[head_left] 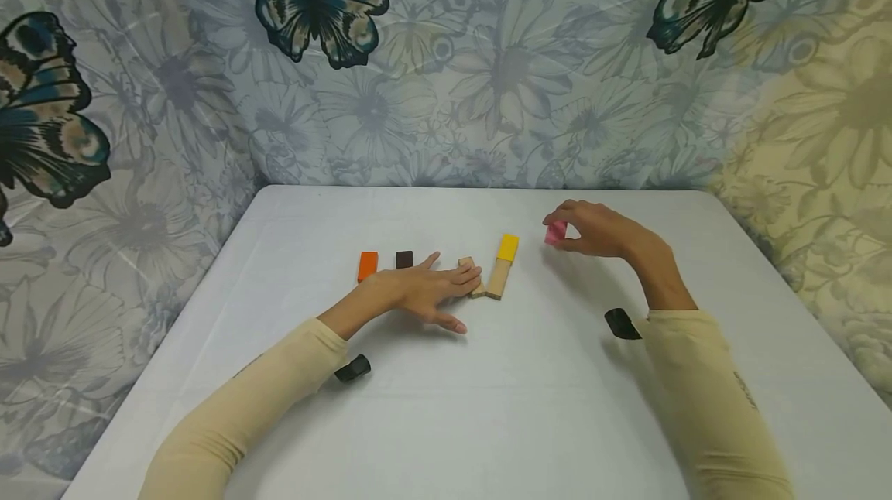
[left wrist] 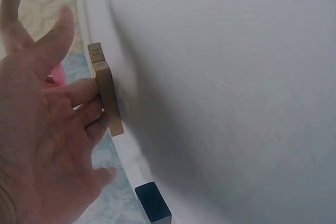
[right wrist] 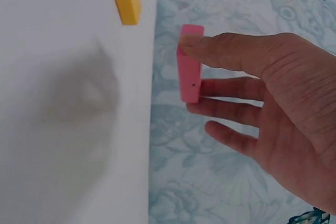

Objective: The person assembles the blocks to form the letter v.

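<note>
Between thumb and fingertips, my right hand (head_left: pixel 599 231) pinches a small pink block (head_left: pixel 555 233), held above the far right part of the table. In the right wrist view the pink block (right wrist: pixel 190 74) stands upright, with a small dark dot on its side. My left hand (head_left: pixel 433 292) is spread, palm down, its fingertips touching a plain wooden block (head_left: pixel 465 261) that they partly hide. In the left wrist view, that wooden block (left wrist: pixel 108 100) shows at the fingertips, with printed digits on the end faces. Close to its right lies another plain wooden block (head_left: pixel 498 281), end to end with a yellow block (head_left: pixel 509 247).
Left of the left hand, an orange block (head_left: pixel 367 266) and a dark brown block (head_left: pixel 404 258) sit on the white table (head_left: pixel 516 407). A patterned cloth (head_left: pixel 488 97) with butterflies and flowers hangs behind the table. Black wrist straps (head_left: pixel 622 324) stick out by the sleeves.
</note>
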Available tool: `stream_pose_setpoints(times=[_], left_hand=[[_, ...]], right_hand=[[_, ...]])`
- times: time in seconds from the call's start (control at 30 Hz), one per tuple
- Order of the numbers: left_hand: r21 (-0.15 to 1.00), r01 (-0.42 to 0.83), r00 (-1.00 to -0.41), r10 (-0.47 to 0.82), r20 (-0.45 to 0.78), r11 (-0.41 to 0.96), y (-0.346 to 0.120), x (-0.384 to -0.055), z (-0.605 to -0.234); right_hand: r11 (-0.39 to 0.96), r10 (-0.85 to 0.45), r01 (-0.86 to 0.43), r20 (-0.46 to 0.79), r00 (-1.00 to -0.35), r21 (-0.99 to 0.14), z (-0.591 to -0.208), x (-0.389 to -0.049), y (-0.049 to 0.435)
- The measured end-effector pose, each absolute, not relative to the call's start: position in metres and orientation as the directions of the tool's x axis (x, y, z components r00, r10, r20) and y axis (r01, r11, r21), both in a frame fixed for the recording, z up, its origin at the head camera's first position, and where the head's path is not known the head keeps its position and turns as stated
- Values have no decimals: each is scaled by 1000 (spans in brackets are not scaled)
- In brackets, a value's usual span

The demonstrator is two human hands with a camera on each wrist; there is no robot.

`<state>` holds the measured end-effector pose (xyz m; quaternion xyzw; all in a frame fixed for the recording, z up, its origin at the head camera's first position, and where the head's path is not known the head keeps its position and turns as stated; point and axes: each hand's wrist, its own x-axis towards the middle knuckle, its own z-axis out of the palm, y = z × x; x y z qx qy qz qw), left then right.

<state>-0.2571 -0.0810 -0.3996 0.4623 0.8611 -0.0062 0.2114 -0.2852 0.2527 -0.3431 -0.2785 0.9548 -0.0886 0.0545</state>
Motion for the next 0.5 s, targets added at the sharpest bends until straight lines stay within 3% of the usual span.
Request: stream_pose_setpoints(times=[0.5], left_hand=[[195,795,-481,794,-372,574,-81,-258,-399]], right_hand=[[824,-548,-519,-90,-831,-227,-351,-322,229]])
